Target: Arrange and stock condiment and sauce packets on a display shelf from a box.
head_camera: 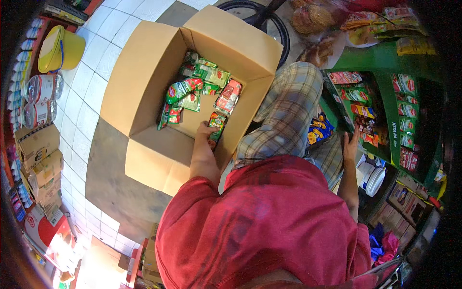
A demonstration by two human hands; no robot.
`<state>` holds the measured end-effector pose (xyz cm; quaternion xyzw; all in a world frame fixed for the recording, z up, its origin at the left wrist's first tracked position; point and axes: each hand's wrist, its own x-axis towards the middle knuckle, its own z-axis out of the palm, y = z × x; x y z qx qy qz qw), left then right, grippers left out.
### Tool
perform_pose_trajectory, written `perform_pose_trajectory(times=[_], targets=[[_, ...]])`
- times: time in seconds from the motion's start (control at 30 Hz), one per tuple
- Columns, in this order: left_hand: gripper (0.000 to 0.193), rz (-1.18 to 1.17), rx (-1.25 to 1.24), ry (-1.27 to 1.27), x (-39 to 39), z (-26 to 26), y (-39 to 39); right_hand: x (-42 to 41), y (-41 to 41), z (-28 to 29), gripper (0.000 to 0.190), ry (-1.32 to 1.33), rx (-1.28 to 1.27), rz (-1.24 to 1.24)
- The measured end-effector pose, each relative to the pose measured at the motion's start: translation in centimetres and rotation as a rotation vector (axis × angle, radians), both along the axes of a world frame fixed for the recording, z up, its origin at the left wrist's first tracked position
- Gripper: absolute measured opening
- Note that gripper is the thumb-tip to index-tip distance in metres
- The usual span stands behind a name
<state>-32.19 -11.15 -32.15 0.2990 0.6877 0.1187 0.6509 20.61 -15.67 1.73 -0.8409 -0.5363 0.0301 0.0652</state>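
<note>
A large open cardboard box stands before me with its flaps folded out. Inside it, my left hand grips a green and red sauce pouch along the wall nearest my leg. Red-topped pouches lie just beyond that pouch. Several green pouches are heaped at the far side, with a green and red pouch on top. My right hand rests flat, fingers extended, by the edge of a green display shelf, close to small dark red packets; it holds nothing that I can see.
Blue and yellow packets lie between my legs. A white tub stands below the shelf. Across the tiled floor are a yellow bucket, clear plastic jars and stacked cartons. A black round base stands behind the box.
</note>
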Motion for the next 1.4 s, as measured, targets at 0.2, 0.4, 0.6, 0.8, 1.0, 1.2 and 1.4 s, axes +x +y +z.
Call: perform_pose_trajectory(times=[0.2, 0.4, 0.6, 0.8, 1.0, 1.2, 1.4], targets=[[0.060, -0.262, -0.018, 0.059, 1.9, 3.6, 1.4, 0.5, -0.9, 0.2, 0.057, -0.002, 0.031, -0.015], [0.045, -0.101, -0.214, -0.226, 0.1, 7.0, 3.3, 0.6, -0.7, 0.2, 0.058, 0.066, 0.113, 0.020], [0.039, 0.138, -0.128, -0.481, -1.4, 18.7, 7.3, -2.1, 1.7, 2.5, 0.061, 0.294, 0.340, 0.077], [0.058, 0.279, 0.294, -1.019, 2.0, 27.9, 10.6, -9.1, 6.1, 5.9, 0.069, 0.630, 0.467, 0.402], [0.060, 0.273, 0.208, -1.477, 13.2, 34.2, 9.7, -15.5, 6.5, 8.4, 0.062, 0.299, 0.578, 0.958], [0.064, 0.102, 0.095, -1.450, 19.8, 36.3, 7.3, -14.0, 3.2, 8.5, 0.061, 0.676, 0.539, 0.725], [0.066, -0.173, -0.380, -1.379, 21.9, 35.9, 5.8, -11.7, 1.2, 9.1, 0.050, 0.283, 0.553, 0.817]])
